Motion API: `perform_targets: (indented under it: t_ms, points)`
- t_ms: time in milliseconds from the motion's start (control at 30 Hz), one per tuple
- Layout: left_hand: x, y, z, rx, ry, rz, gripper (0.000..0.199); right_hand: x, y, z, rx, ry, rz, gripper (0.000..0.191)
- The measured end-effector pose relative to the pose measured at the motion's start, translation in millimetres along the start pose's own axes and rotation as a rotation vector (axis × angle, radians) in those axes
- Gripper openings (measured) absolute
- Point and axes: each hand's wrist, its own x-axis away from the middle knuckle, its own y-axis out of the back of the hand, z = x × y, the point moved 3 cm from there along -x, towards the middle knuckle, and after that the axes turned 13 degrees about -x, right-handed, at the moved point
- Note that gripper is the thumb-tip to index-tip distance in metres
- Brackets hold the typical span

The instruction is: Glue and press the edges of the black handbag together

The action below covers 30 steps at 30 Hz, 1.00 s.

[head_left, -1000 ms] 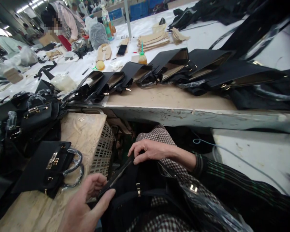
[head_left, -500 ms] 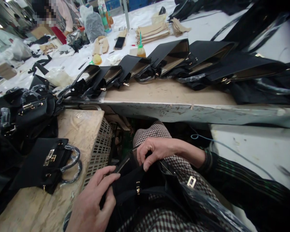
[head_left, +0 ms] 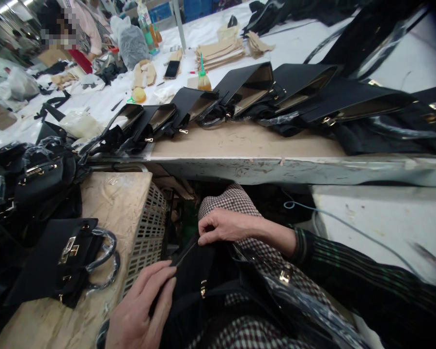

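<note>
A black handbag lies across my lap, its gold fitting facing up and its plastic-wrapped handle trailing to the lower right. My right hand pinches the far edge of the bag's opening between thumb and fingertips. On the near left edge, my left hand holds the bag with its fingers laid along the rim; its thumb is mostly hidden. A gold clasp piece shows on the bag's right side. The inside of the bag is too dark to make out.
Several open black bags line the workbench edge. A finished-looking handbag lies on a board over a plastic crate, beside more bags. A glue bottle and phone stand farther back. Another person is at far left.
My right hand has shifted slightly left along the bag's edge, its thumb closing toward the fingers. My left fingers lie closer together. The whole view has moved a little.
</note>
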Motion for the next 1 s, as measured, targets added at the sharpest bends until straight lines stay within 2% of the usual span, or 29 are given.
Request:
perform_targets:
  t_ms: [133, 233, 333, 467, 667, 733, 867, 1000]
  points:
    - [3, -3.2, 10, 0.142, 0.346, 0.021, 0.039, -3, -2, 4, 0.104, -0.016, -0.085, 0.019]
    - [4, -1.3, 12, 0.282, 0.471, 0.107, 0.042, -5, -3, 4, 0.110, -0.013, -0.101, 0.019]
    - [2, 4.5, 10, 0.365, 0.483, 0.165, 0.037, -6, -3, 1, 0.116, -0.016, -0.116, 0.019]
    - [0, 8.3, 10, 0.298, 0.458, 0.216, 0.036, -8, -5, -4, 0.120, -0.021, -0.143, 0.017]
    - [3, 5.8, 10, 0.295, 0.453, 0.221, 0.036, -9, -7, -11, 0.097, 0.138, -0.240, 0.017]
    - [4, 4.5, 9, 0.298, 0.452, 0.219, 0.036, -9, -8, -15, 0.034, 0.149, -0.232, 0.018]
    - [3, 1.6, 9, 0.273, 0.437, 0.186, 0.035, -11, -13, -26, -0.208, 0.012, -0.159, 0.015]
    - [5, -0.9, 17, 0.240, 0.448, 0.144, 0.036, -8, -16, -31, -0.305, -0.057, -0.178, 0.018]
